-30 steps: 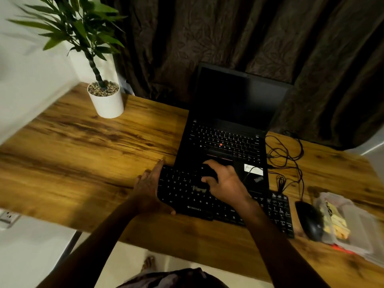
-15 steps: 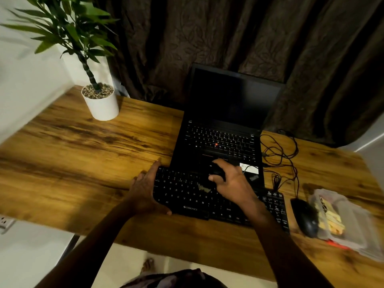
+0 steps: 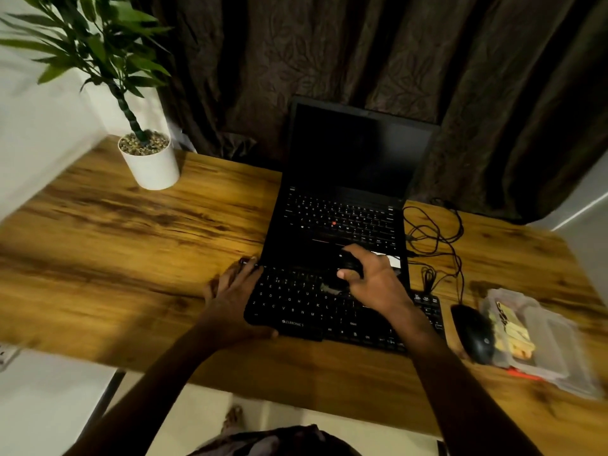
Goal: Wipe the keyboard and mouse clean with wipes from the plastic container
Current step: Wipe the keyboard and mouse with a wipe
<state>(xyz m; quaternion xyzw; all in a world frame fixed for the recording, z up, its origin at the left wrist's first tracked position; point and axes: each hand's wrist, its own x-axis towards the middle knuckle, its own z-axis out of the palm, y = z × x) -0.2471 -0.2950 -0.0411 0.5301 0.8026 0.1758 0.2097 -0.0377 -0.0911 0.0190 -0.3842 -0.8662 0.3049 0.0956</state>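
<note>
Change since the earlier frame: right hand (image 3: 375,284) has shifted rightward along the far edge of the keyboard (image 3: 296,301), closer to the white sticker (image 3: 393,261) on the laptop (image 3: 355,153). Right hand: thumb and curled fingers pinch a dark wad (image 3: 353,266); what the wad is made of cannot be told. It is held over the keyboard's far edge where this meets the laptop's front. Left hand (image 3: 230,294): wrapped round the keyboard's left end, fingers along the side, thumb on the near edge. Keyboard: black, flat on the wooden desk (image 3: 131,241), just in front of the laptop. Mouse (image 3: 473,334): black, just right of the keyboard. Plastic container (image 3: 559,343): clear, yellowish contents, right beside the mouse. Cables (image 3: 437,238): loose loops right of the laptop. Potted plant (image 3: 151,166): far left corner. Curtain (image 3: 362,44): dark, behind the desk.
</note>
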